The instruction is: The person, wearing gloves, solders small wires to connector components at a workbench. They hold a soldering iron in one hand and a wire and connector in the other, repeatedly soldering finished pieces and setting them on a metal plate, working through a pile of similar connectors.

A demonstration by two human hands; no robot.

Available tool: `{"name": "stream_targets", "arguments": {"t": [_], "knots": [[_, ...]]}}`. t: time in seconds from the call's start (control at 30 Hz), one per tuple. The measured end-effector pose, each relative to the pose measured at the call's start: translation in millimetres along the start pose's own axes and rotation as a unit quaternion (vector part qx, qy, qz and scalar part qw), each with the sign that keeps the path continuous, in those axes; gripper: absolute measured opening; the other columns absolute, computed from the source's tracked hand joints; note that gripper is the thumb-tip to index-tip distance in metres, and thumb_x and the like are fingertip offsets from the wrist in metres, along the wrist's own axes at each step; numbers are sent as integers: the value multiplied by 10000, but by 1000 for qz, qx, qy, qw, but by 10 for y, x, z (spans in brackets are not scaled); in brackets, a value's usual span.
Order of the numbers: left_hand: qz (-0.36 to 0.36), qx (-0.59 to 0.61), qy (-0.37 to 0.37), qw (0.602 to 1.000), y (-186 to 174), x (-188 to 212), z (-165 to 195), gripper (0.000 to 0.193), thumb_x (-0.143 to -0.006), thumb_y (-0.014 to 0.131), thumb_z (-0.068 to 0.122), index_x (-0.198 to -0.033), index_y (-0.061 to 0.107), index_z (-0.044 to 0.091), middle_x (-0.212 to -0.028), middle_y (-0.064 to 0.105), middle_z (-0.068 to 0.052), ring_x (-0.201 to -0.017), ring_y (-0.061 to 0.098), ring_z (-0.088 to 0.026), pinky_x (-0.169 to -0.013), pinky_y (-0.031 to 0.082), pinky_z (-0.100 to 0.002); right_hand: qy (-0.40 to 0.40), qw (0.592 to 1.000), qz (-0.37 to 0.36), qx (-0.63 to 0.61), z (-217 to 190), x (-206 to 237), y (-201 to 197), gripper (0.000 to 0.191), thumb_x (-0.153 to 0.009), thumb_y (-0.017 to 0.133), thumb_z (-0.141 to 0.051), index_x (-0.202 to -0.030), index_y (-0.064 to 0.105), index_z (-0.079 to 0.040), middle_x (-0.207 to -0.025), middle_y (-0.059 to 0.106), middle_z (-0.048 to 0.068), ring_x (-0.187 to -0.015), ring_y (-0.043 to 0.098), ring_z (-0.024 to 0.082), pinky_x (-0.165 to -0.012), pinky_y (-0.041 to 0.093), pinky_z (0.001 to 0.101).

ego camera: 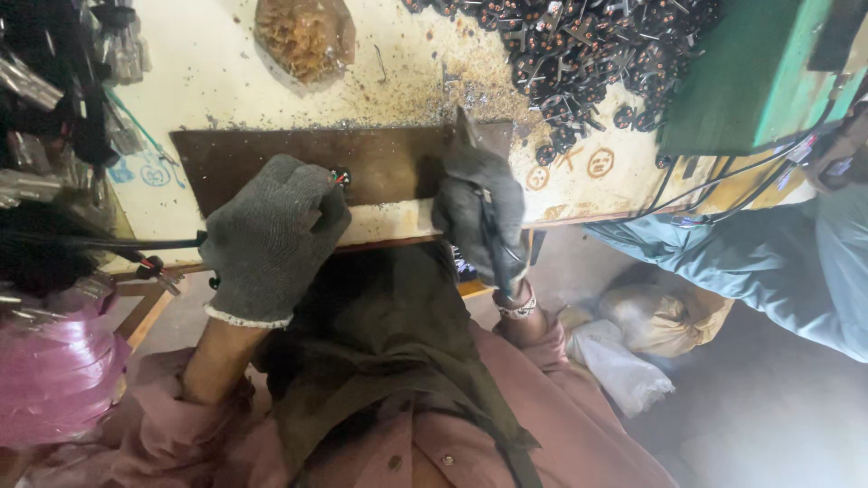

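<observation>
Clenching tight, left hand in a grey knit glove, pinching a small black part with red wire tips at the fingertips, pressing it down onto the dark brown plate. Gripping a dark cutting tool just right of that plate's middle, right hand, also gloved, curled closed around the handles. Trailing left from the plate's near edge, a black cable. Sitting beyond the plate's far edge, a clear bag of brownish scrap; spreading to the far right of it, a heap of black connectors beside a green box. Showing just right of the plate, round orange marks on the pale bench. Leaving little bare room along the plate's front strip between both hands.
</observation>
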State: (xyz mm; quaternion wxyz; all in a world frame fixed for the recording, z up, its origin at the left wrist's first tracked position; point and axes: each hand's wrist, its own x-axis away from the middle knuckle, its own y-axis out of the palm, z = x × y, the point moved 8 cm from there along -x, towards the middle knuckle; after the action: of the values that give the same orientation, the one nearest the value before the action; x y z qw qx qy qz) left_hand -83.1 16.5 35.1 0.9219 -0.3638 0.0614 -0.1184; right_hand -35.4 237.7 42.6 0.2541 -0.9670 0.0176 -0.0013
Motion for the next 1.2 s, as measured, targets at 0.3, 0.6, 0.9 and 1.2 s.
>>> {"name": "stream_targets", "arguments": {"t": [0.3, 0.6, 0.9, 1.2], "knots": [[14, 10, 52, 999, -14, 41, 11, 112, -965, 730, 32, -933, 646, 99, -926, 635, -74, -800, 658, -261, -670, 513, -370, -126, 916, 292, 245, 1072, -831, -1568, 305, -1102, 692, -261, -1282, 550, -60, -1164, 659, 113, -1005, 665, 219, -907, 549, 335], [46, 18, 73, 996, -84, 51, 77, 138, -959, 763, -24, -932, 670, 74, -894, 642, -78, -726, 650, -211, -629, 519, -337, -92, 925, 189, 317, 1083, -872, -1184, 305, -1112, 715, -263, -1310, 566, -84, -1146, 693, 127, -1000, 671, 266, -909, 540, 368], [25, 61, 44, 997, -83, 69, 56, 120, -933, 759, 0, -987, 686, 78, -945, 646, -83, -787, 673, -235, -676, 532, -341, -135, 960, 154, 192, 656, -841, -965, 278, -1100, 744, -203, -1307, 595, -93, -1114, 734, 125, -955, 685, 275, -891, 554, 377], [47, 10, 83, 995, -107, 71, 102, 141, -949, 758, -7, -975, 660, 92, -953, 639, -79, -825, 671, -258, -693, 526, -370, -94, 957, 256, 97, -326, -435, -761, 320, -957, 853, -90, -1194, 637, -82, -1079, 741, 101, -939, 738, 228, -860, 605, 360]]}}
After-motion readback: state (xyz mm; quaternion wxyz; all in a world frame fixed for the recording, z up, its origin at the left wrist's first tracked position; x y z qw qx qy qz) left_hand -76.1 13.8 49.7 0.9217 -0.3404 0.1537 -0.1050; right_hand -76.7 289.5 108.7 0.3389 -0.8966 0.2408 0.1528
